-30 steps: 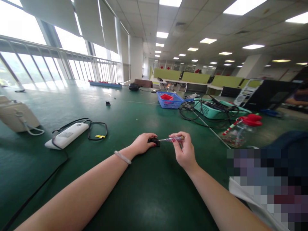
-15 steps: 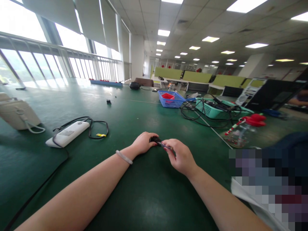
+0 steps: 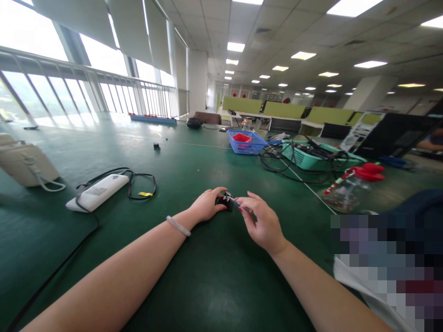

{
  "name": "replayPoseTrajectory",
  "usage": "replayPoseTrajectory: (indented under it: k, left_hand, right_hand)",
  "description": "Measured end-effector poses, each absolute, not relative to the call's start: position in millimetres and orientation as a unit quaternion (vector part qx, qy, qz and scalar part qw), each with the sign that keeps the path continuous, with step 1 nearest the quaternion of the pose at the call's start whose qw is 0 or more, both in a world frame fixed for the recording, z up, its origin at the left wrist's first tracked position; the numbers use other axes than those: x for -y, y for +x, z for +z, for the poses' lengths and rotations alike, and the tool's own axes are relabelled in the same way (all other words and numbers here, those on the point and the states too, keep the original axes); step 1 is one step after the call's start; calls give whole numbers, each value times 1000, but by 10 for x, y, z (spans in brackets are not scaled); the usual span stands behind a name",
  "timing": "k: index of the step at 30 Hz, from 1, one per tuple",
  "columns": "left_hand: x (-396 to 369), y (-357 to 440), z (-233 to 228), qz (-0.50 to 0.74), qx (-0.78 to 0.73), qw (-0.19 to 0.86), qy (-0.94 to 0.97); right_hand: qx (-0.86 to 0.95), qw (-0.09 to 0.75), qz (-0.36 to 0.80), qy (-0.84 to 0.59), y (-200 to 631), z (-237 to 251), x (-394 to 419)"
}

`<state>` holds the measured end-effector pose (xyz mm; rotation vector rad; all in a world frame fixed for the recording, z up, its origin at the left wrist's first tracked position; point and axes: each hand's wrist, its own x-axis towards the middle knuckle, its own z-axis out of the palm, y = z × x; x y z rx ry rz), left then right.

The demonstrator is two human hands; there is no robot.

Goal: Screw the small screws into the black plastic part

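Observation:
Low over the green table, my two hands meet in front of me. My left hand grips a small black block-like piece between thumb and fingers; a pale branching pattern shows on its upper face. From the right, my right hand pinches a thin greyish item, its kind too small to make out. The tip of that item reaches to the edge of the black piece; whether they touch I cannot tell. The right index finger is partly raised. A pale bangle circles my left wrist.
To the left lie a white oblong device with a black cable and a beige bag. Further back are a tiny black part, a blue basket and a teal basket with cables. A red-topped glass jar stands right.
The black piece has turned in my left hand, so its pale pattern now shows. My right hand has shifted slightly right, with a finger lifted.

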<state>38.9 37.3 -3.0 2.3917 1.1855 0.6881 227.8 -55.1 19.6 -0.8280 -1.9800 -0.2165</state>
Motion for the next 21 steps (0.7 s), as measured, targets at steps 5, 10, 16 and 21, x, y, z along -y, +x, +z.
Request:
replayPoseTrajectory:
  k: [5, 10, 16, 21]
  left_hand:
    - [-335, 386, -15, 244, -420, 191, 853]
    - [-321, 376, -18, 233, -416, 172, 862]
    - [-344, 378, -26, 223, -408, 161, 871]
    - [-347, 373, -26, 220, -405, 162, 873]
  right_hand:
    - [718, 542, -42, -436, 2352, 191, 503]
    - [634, 593, 44, -495, 2446, 154, 445]
    - [630, 583, 100, -504, 2463, 74, 367]
    - [692, 512, 79, -503, 2444, 99, 368]
